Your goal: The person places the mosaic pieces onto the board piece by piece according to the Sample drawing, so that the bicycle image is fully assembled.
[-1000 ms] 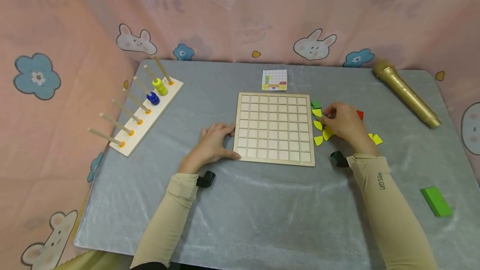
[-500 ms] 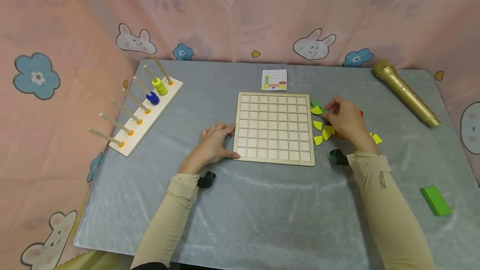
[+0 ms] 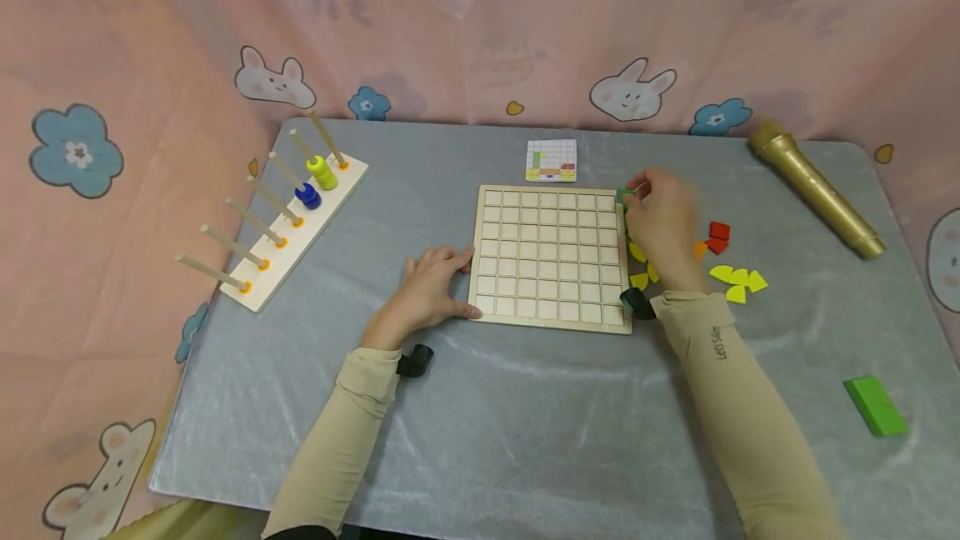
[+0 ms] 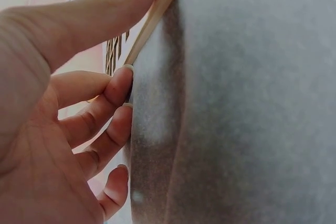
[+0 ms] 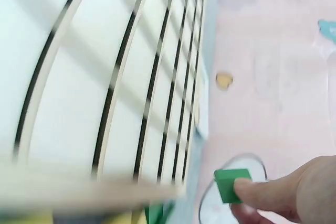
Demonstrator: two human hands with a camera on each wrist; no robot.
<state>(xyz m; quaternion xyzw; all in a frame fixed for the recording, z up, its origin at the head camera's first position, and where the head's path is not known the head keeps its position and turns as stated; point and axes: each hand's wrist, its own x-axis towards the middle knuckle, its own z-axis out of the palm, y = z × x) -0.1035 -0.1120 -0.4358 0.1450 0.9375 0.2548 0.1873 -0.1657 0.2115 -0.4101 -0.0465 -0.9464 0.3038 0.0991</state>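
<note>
A square wooden grid board (image 3: 551, 258) lies flat on the grey-covered table. My left hand (image 3: 431, 294) rests along its left side, its straight thumb at the near-left corner and its index fingertip touching the left edge. At the board's far-right corner my right hand (image 3: 663, 219) pinches a small green square tile (image 5: 227, 184) between thumb and fingers. Yellow quarter-round tiles (image 3: 639, 282) lie beside the board's right edge, partly covered by this hand. In the right wrist view, the green tile appears raised past the board's rim.
Behind the board lies a small card (image 3: 551, 160) with a coloured grid pattern. More yellow tiles (image 3: 738, 277) and red tiles (image 3: 718, 236) lie to the right. A gold microphone (image 3: 817, 190), a green block (image 3: 875, 405) and a peg stand (image 3: 296, 232) with rings sit farther out.
My right hand has moved left and away from me, carrying the green tile from the pile to the board's far-right corner. Yellow and red tiles at right are uncovered. My left hand stays put.
</note>
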